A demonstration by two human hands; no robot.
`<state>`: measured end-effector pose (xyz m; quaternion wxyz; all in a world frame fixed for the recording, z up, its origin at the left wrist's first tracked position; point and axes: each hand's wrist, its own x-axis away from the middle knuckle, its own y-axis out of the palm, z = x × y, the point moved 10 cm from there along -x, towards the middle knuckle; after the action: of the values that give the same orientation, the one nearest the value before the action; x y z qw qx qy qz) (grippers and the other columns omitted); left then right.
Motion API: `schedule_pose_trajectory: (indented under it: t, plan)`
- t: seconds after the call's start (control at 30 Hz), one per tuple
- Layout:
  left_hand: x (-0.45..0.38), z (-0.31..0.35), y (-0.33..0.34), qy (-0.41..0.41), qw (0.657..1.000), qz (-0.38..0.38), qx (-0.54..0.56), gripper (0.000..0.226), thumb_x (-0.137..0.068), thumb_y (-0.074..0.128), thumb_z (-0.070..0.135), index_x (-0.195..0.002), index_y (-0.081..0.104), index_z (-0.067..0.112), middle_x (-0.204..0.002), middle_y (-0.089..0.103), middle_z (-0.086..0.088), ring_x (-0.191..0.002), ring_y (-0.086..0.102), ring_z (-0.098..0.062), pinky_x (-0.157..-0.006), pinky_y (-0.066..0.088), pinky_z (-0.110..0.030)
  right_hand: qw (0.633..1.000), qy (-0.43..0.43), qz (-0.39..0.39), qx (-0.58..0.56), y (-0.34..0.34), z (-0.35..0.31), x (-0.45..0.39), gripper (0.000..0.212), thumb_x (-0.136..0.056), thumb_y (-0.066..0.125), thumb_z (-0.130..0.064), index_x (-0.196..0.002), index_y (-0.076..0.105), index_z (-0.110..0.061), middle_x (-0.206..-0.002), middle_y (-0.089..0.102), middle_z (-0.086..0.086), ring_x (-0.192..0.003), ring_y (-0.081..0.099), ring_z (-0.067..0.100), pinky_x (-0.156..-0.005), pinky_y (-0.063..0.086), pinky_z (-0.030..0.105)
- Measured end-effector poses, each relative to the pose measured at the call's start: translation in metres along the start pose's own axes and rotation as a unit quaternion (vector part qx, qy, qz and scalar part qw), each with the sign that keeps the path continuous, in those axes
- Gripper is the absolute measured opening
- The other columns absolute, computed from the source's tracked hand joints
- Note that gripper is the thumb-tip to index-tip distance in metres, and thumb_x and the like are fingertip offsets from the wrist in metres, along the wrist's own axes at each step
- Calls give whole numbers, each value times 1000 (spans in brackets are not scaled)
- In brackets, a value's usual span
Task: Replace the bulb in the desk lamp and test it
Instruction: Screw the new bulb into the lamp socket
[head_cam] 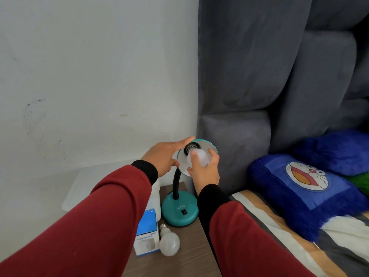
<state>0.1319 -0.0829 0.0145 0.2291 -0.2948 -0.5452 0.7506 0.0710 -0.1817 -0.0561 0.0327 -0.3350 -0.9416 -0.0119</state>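
A teal desk lamp stands on a wooden bedside table, with a round base, a black flexible neck and a teal shade tilted towards me. My right hand grips a white bulb at the mouth of the shade, its screw end at the black socket. My left hand lies flat against the left side of the shade, fingers stretched along its rim. A second white bulb lies on the table in front of the base.
A blue and white humidifier box lies left of the loose bulb, beside a white plastic container. A grey padded headboard rises behind the lamp. To the right is a bed with a blue cartoon pillow.
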Motion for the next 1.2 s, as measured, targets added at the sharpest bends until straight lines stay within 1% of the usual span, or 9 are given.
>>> schedule_pose_trajectory:
  t: [0.1, 0.23, 0.37, 0.5, 0.63, 0.73, 0.87, 1.0, 1.2]
  plan:
    - [0, 1, 0, 2, 1000, -3, -2, 84, -91, 60, 8, -147, 11, 45, -148, 42, 1, -133, 44, -20, -107, 37, -28, 1000, -1, -4, 31, -3, 4, -1, 66, -78, 70, -28, -134, 36, -30, -127, 51, 10, -105, 56, 24, -93, 49, 33]
    - [1, 1, 0, 2, 1000, 0, 4, 84, -91, 60, 6, -147, 11, 45, -148, 42, 1, -134, 43, -20, -108, 36, -27, 999, 48, -7, -2, -7, 10, -3, 61, -88, 58, -42, -136, 38, -11, -122, 55, 12, -67, 56, 10, -52, 42, -1]
    - [0, 1, 0, 1, 1000, -1, 2, 84, -91, 60, 6, -146, 11, 46, -148, 42, 1, -134, 44, -20, -107, 36, -27, 999, 25, 0, 25, -2, 9, -3, 82, -75, 72, -34, -142, 25, -26, -128, 50, 10, -107, 59, 27, -94, 49, 31]
    - [0, 2, 0, 2, 1000, 1, -6, 84, -91, 60, 7, -147, 10, 45, -149, 41, 2, -134, 44, -20, -108, 37, -28, 999, 45, 0, 19, -2, 11, -2, 60, -82, 65, -43, -128, 40, -14, -120, 57, 9, -89, 66, 21, -70, 49, 13]
    - [1, 2, 0, 4, 1000, 3, -2, 84, -91, 60, 6, -147, 10, 46, -149, 41, 2, -134, 43, -19, -107, 36, -27, 998, 48, 2, 33, -1, 12, -4, 84, -77, 68, -48, -143, 28, -16, -134, 49, 14, -121, 52, 29, -97, 43, 33]
    - [1, 3, 1, 6, 1000, 2, -6, 84, -91, 60, 7, -147, 10, 45, -149, 40, 2, -135, 42, -20, -108, 36, -28, 998, 42, 4, 37, -3, 12, -5, 73, -78, 71, -31, -138, 31, -20, -131, 50, 15, -116, 55, 30, -86, 45, 30]
    - [1, 1, 1, 3, 1000, 3, -8, 85, -91, 60, 7, -147, 9, 45, -149, 40, 3, -134, 43, -20, -108, 37, -29, 998, 65, 5, 5, -1, 16, -4, 78, -79, 63, -53, -138, 35, -12, -127, 55, 12, -111, 61, 29, -93, 48, 33]
    - [1, 2, 1, 3, 1000, 4, -4, 85, -91, 59, 5, -146, 10, 46, -150, 39, 4, -135, 42, -19, -108, 36, -27, 999, 44, 8, 24, -2, 12, -5, 75, -78, 70, -35, -138, 28, -25, -129, 50, 14, -114, 56, 31, -88, 48, 33]
    - [2, 3, 0, 2, 1000, 3, -4, 84, -91, 59, 6, -146, 10, 46, -150, 39, 3, -135, 42, -20, -108, 37, -29, 998, 60, 10, 16, -1, 12, -5, 79, -80, 64, -48, -143, 28, -16, -135, 49, 15, -118, 54, 30, -95, 47, 33]
